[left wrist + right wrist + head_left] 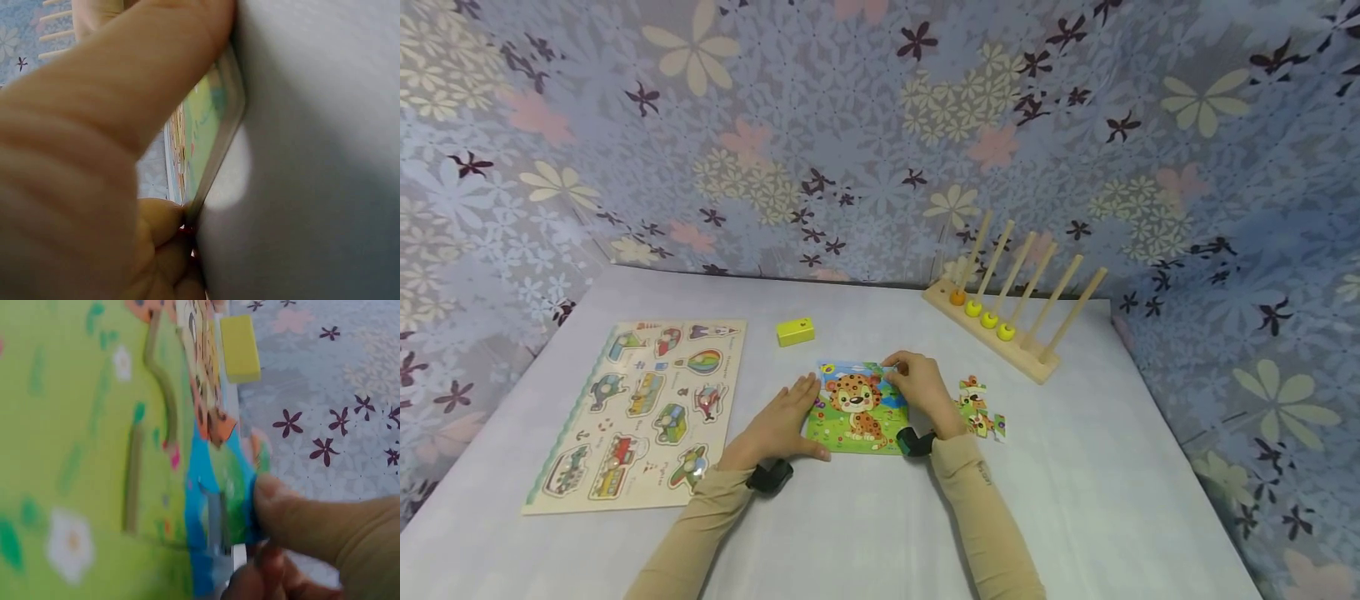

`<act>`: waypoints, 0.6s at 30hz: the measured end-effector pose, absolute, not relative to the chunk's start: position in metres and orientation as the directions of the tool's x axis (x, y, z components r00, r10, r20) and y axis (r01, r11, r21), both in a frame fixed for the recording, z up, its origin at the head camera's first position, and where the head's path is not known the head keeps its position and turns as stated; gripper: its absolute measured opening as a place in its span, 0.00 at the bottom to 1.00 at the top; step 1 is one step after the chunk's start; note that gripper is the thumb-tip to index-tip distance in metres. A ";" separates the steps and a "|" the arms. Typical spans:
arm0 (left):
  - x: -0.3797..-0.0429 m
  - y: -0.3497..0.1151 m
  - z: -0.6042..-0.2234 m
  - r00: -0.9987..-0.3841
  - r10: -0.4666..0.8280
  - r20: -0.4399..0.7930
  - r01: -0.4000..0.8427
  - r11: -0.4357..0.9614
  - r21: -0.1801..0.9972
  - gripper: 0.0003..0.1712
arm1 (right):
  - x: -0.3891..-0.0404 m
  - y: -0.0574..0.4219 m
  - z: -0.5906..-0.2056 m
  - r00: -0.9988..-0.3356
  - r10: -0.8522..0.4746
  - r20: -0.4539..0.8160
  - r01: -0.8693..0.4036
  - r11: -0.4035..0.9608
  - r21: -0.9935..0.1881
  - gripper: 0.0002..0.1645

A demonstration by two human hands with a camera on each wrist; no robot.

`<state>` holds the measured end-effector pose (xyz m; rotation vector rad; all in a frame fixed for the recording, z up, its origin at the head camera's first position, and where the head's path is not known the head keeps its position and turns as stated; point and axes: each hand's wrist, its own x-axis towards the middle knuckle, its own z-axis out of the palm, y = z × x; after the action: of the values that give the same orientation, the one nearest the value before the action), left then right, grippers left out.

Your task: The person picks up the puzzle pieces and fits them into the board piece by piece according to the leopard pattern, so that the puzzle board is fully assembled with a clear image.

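Observation:
A leopard jigsaw puzzle (857, 417) lies on the table in front of me, its picture showing a spotted cub on green grass. Along its left side rests my left hand (778, 425), fingers stretched to the left edge and thumb near the bottom left corner. At the top right corner my right hand (920, 390) pinches a blue and green puzzle piece (234, 500) between thumb and fingers. In the right wrist view this piece stands slightly raised, with a gap beside it. More loose puzzle pieces (976, 408) lie right of my right hand.
On the left lies a wooden peg puzzle board (647, 400) with vehicle shapes. Behind the jigsaw sits a yellow block (795, 332). At the back right stands a wooden peg stand (1026, 358) with upright rods and a few beads. A flowered cloth (850, 125) hangs behind the table.

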<state>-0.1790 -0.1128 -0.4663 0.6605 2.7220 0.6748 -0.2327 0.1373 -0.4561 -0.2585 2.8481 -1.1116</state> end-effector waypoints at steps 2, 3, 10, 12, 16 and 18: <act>-0.179 -0.113 -0.466 -0.863 0.484 -0.144 0.361 0.791 0.494 0.69 | -0.234 0.135 -0.458 -0.987 -0.162 0.013 -0.130 0.742 -0.658 0.10; -0.179 -0.112 -0.465 -0.864 0.482 -0.149 0.358 0.794 0.491 0.69 | -0.235 0.134 -0.459 -0.989 -0.146 0.024 -0.126 0.745 -0.655 0.09; -0.177 -0.111 -0.463 -0.866 0.479 -0.146 0.353 0.791 0.499 0.68 | -0.234 0.132 -0.464 -0.994 -0.088 0.065 -0.109 0.723 -0.682 0.07; -0.177 -0.111 -0.462 -0.867 0.476 -0.149 0.349 0.792 0.501 0.68 | -0.235 0.132 -0.464 -0.996 -0.079 0.050 -0.092 0.725 -0.683 0.08; -0.178 -0.111 -0.462 -0.865 0.476 -0.159 0.350 0.798 0.491 0.68 | -0.235 0.131 -0.462 -0.998 -0.063 -0.001 -0.045 0.724 -0.689 0.11; -0.178 -0.111 -0.462 -0.866 0.473 -0.163 0.346 0.801 0.488 0.68 | -0.235 0.131 -0.461 -0.998 -0.062 -0.015 -0.034 0.720 -0.693 0.11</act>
<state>-0.1780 -0.1108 -0.4624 0.6309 2.7128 0.6574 -0.2352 0.1308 -0.4605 -0.0800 2.8787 -1.1587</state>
